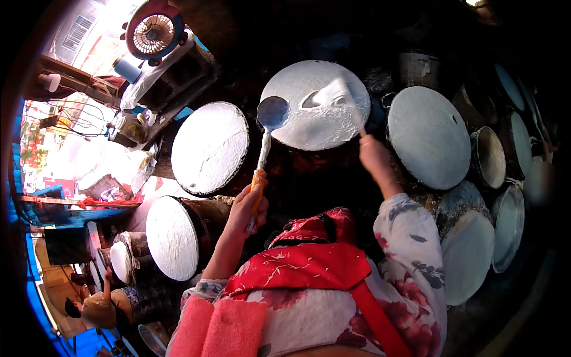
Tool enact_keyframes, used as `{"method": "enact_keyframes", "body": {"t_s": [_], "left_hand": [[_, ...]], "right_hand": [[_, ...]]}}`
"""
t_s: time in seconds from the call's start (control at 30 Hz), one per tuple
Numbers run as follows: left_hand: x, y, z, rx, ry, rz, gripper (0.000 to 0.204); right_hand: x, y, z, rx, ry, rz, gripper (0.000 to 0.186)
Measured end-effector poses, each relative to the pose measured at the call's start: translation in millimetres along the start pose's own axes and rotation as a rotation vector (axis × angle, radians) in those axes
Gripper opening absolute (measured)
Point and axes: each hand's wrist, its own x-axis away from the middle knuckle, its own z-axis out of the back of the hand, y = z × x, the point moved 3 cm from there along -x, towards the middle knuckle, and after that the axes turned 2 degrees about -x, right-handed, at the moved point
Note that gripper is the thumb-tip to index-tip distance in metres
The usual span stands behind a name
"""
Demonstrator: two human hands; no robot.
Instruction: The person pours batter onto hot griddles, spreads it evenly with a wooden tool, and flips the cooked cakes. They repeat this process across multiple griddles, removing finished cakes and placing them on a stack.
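My left hand (246, 208) is closed round the orange-wrapped handle of a ladle (273, 111). The ladle's round metal bowl hangs over the left edge of a wide round pot (315, 135) filled almost to the rim with thick white stuff. My right hand (377, 159) grips the thin handle of a pale flat-headed tool (336, 94), perhaps a spatula, smeared by motion. Its head lies in the white surface, where a fold and a dark hollow show. White residue coats the ladle's shaft.
More white-topped round pots stand close by, at left (211, 146), lower left (172, 238) and right (429, 137). Metal basins (491, 157) lean at far right. A small fan (153, 33) sits at upper left. Another person (98, 309) is at lower left.
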Motion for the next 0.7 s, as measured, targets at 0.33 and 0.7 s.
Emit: {"method": "enact_keyframes", "body": {"t_s": [0.33, 0.7], "left_hand": [[-9, 5, 5, -0.025, 0.023, 0.003, 0.029], [-41, 13, 11, -0.223, 0.048, -0.023, 0.024]], "right_hand": [[-18, -26, 6, 0.113, -0.055, 0.045, 0.02], [22, 27, -13, 0.059, 0.136, -0.105, 0.021]]}}
